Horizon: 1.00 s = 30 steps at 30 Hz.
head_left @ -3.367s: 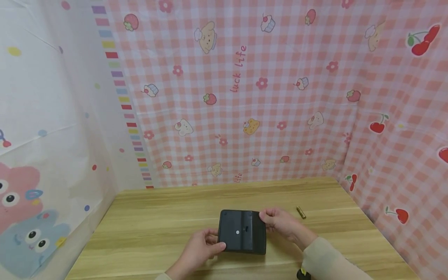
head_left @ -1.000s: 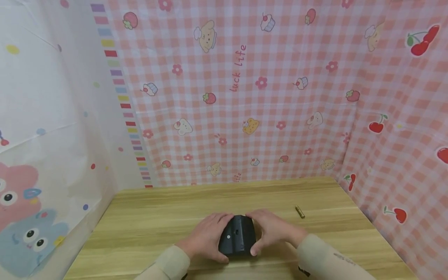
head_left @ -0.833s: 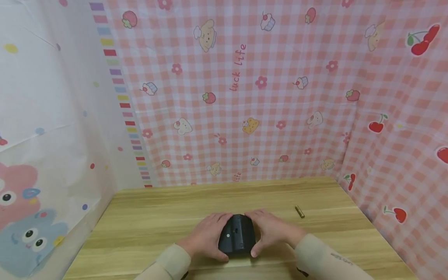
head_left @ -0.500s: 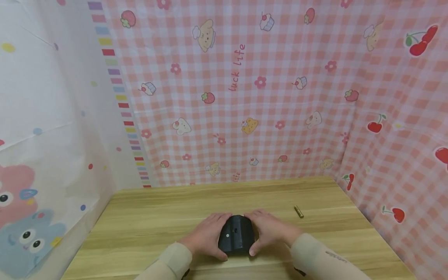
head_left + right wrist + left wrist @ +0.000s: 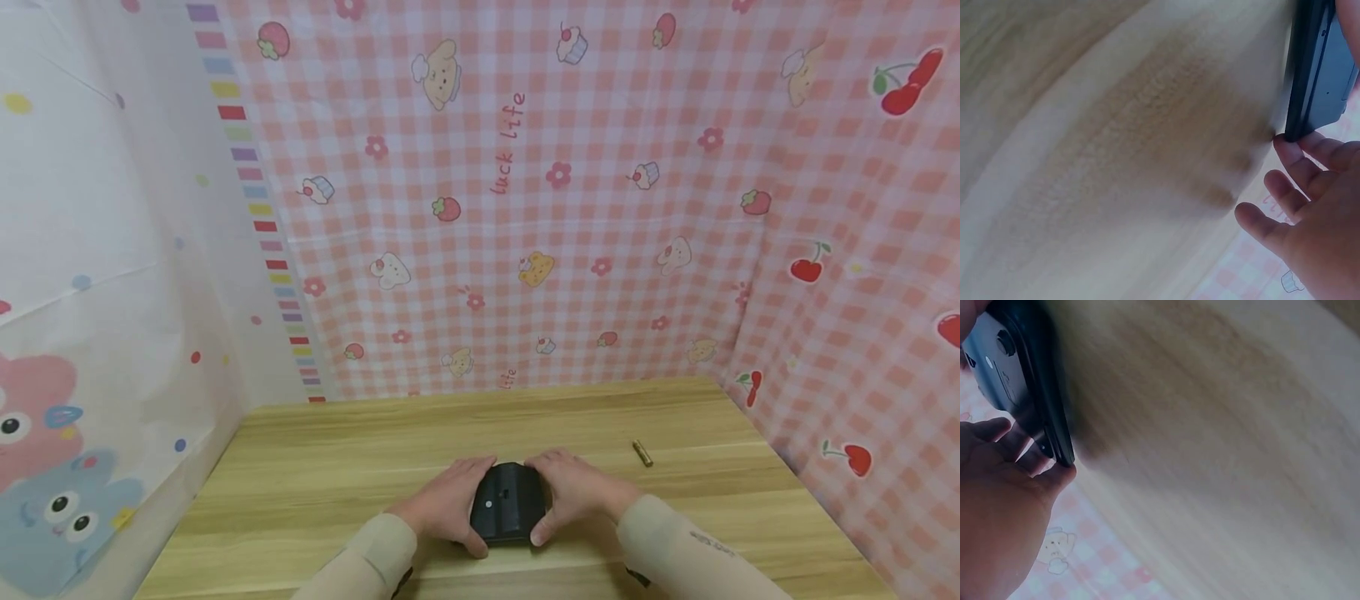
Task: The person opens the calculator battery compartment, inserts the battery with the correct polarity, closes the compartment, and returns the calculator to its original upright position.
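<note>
A black, flat, squarish device [image 5: 507, 512] with a raised ridge, a small slot and a pale round spot faces up between my hands, low over the wooden table. My left hand [image 5: 447, 502] grips its left side, thumb at the near corner and fingers along the far edge. Opposite it, my right hand [image 5: 573, 492] holds the right side the same way. In the left wrist view, fingertips touch the rim of the device [image 5: 1038, 381], where a round dark foot shows. The right wrist view has fingers at the corner of the device [image 5: 1319, 78], others spread.
A small gold battery [image 5: 642, 453] lies on the wooden table [image 5: 337, 467] to the right, beyond my right hand. Behind the table hangs a pink checked cloth [image 5: 480, 317]. A white printed sheet [image 5: 112, 375] lines the left side.
Earlier the device was held by a near-left edge and far-right corner, its face fully exposed; since then both hands have wrapped round its sides. Over the last second almost nothing moved.
</note>
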### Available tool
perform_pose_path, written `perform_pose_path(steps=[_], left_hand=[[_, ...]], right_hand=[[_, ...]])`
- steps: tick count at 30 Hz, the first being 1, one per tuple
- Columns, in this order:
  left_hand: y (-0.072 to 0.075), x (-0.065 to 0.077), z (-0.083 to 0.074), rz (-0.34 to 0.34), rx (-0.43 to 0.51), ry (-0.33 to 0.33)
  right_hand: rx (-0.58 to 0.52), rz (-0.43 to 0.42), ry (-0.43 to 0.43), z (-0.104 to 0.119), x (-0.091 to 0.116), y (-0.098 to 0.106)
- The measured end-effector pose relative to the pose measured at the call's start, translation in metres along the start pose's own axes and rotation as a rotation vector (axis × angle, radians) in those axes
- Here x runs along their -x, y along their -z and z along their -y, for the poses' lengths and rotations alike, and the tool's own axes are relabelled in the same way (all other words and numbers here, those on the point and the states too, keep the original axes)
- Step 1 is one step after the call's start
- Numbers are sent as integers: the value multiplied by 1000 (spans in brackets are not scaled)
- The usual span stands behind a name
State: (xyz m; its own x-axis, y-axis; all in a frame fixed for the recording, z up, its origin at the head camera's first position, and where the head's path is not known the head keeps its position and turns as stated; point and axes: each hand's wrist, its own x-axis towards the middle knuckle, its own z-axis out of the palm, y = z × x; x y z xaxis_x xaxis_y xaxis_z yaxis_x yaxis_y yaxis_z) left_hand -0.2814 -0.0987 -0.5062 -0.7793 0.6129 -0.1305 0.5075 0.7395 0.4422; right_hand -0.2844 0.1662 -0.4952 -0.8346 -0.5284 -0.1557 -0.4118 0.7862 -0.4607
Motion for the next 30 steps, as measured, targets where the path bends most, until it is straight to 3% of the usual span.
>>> perform_pose_path(steps=[30], left_hand=[[5,2,-2,66,88,47]], right_hand=[[33,5,1,-1,-2,-1]])
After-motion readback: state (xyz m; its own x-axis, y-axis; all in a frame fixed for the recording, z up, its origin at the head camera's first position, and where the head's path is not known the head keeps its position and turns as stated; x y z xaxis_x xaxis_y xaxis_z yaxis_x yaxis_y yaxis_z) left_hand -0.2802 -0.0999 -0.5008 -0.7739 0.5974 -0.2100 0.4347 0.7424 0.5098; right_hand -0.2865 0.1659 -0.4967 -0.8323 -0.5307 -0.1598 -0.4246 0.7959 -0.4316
